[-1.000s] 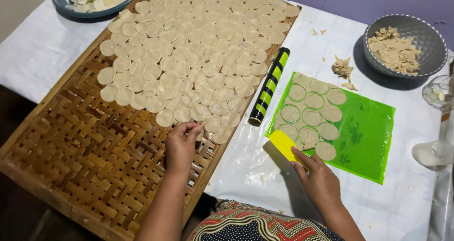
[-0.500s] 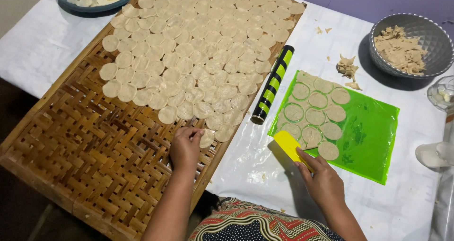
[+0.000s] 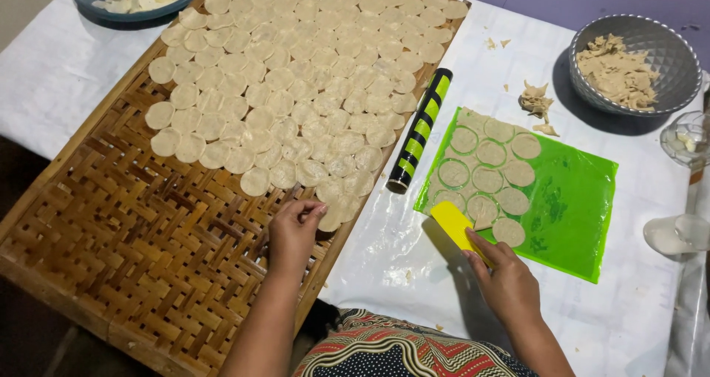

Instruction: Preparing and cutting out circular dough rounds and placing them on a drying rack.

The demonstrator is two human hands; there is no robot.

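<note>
Left hand [image 3: 293,233] has drawn back, grip pinching a dough disc [image 3: 330,218]; right hand's [image 3: 509,284] holds yellow scraper [image 3: 452,222].

We look down on a table [image 3: 59,66] covered with a white cloth, slightly creased, and over its right part lies a clear plastic sheet [image 3: 384,258] that catches soft glare. Past the far edge of the table we see a band of purple surface [image 3: 592,0], though we cannot tell whether it is wall or floor. At the upper left corner a strip of beige wall [image 3: 22,7] shows. Below the left edge of the table the floor [image 3: 22,192] falls into deep shadow. The light is even and indoor, throwing soft shadows toward us.
</note>
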